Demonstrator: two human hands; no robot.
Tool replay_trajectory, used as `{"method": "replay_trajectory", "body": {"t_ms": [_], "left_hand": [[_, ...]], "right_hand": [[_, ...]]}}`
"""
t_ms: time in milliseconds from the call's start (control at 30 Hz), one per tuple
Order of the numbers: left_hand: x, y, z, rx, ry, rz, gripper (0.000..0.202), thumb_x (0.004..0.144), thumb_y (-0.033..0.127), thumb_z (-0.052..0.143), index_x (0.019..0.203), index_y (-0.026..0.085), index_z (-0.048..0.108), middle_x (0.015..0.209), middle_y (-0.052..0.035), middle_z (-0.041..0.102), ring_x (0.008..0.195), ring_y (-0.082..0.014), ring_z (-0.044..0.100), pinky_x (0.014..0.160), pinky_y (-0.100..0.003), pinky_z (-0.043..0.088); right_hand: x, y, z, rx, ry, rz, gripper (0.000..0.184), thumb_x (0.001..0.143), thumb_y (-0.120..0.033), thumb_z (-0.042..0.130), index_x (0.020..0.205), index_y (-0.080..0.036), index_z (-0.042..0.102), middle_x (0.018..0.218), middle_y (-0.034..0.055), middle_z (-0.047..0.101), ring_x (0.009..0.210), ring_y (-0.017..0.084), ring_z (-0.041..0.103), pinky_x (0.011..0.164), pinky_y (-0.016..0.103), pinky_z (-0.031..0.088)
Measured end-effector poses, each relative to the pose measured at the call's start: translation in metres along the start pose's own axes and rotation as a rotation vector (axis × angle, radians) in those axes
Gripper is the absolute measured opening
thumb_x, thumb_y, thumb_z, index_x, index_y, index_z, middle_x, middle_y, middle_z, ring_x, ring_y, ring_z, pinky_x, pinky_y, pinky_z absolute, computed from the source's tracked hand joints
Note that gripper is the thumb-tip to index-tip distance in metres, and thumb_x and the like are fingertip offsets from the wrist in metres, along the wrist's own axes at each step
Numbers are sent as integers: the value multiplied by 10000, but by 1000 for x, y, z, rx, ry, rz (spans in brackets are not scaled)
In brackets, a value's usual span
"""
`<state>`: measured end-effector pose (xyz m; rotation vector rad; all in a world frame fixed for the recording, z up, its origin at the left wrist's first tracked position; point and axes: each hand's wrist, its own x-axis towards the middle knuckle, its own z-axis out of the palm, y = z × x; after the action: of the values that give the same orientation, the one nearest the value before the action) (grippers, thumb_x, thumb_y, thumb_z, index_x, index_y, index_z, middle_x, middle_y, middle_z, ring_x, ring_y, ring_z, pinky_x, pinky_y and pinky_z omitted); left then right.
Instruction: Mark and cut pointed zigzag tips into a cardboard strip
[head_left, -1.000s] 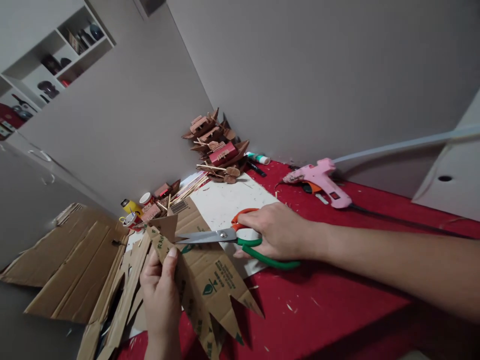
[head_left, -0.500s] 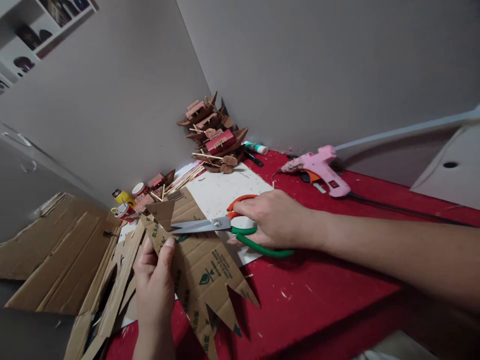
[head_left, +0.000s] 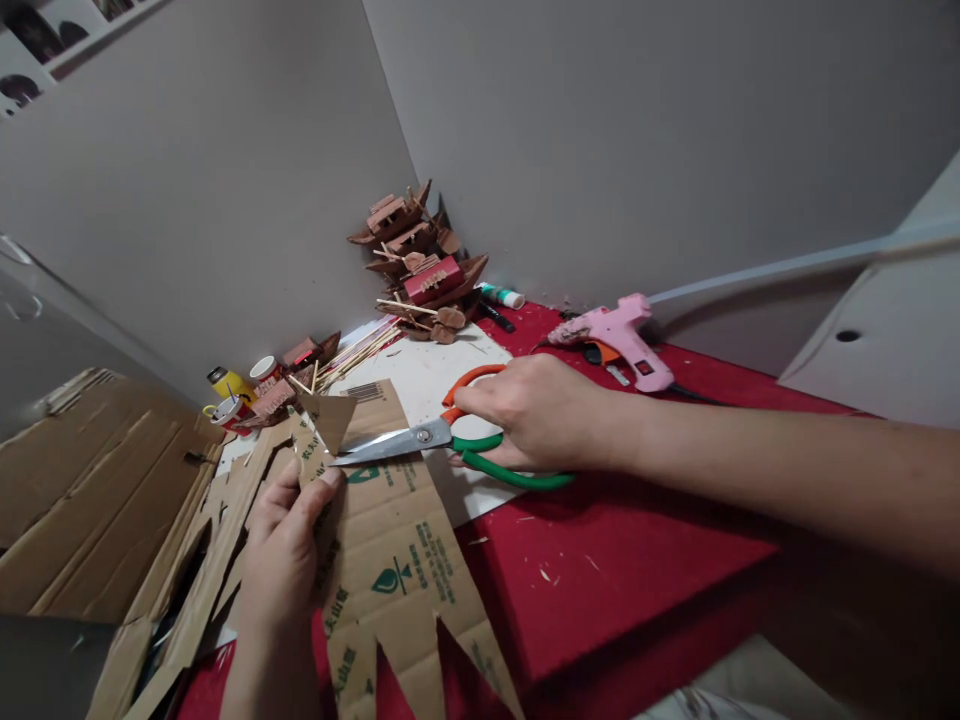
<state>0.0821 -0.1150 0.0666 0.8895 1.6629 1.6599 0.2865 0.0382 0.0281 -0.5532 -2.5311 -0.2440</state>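
My right hand (head_left: 536,415) is closed around the orange and green handles of a pair of scissors (head_left: 420,440). The blades point left into the top edge of a brown cardboard sheet (head_left: 390,560) printed with green marks and cut into pointed flaps. My left hand (head_left: 281,560) pinches that sheet near its upper left edge, thumb on top, holding it over the red table (head_left: 630,570). A small triangular flap (head_left: 330,418) sticks up just above the blade tips.
A pink glue gun (head_left: 619,335) lies at the back of the table with its cord running right. Small wooden boat models (head_left: 420,265) are stacked in the corner by a glue stick (head_left: 501,295). Small paint pots (head_left: 240,390), sticks and flattened cardboard (head_left: 82,500) lie left.
The scissors have moved a little left along the cardboard edge with their blades more closed. My left hand has shifted lower and left on the sheet. The view has tilted down.
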Motion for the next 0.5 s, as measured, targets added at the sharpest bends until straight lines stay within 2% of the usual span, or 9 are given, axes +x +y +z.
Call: {"method": "replay_trajectory", "body": {"t_ms": [167, 367, 500], "left_hand": [[5, 2, -4, 47, -49, -113, 294, 571, 301, 833, 812, 156, 745, 655, -26, 724, 552, -137, 655, 553, -196, 507], [7, 4, -4, 38, -24, -154, 283, 525, 283, 840, 757, 158, 738, 637, -14, 715, 535, -112, 636, 544, -173, 498], [7, 8, -2, 73, 0, -219, 351, 477, 272, 841, 793, 154, 744, 634, -19, 713, 499, -118, 620, 520, -195, 505]], "right_hand": [[-2, 4, 3, -26, -43, -11, 381, 821, -495, 529, 919, -169, 701, 667, 77, 686, 563, 212, 589, 531, 275, 208], [-5, 7, 10, 39, -31, -34, 418, 860, -521, 474, 939, -174, 694, 726, 80, 702, 597, 194, 585, 544, 270, 235], [-5, 8, 11, 20, -71, -23, 397, 836, -529, 509, 903, -184, 694, 700, 64, 703, 555, 191, 579, 530, 278, 213]]}}
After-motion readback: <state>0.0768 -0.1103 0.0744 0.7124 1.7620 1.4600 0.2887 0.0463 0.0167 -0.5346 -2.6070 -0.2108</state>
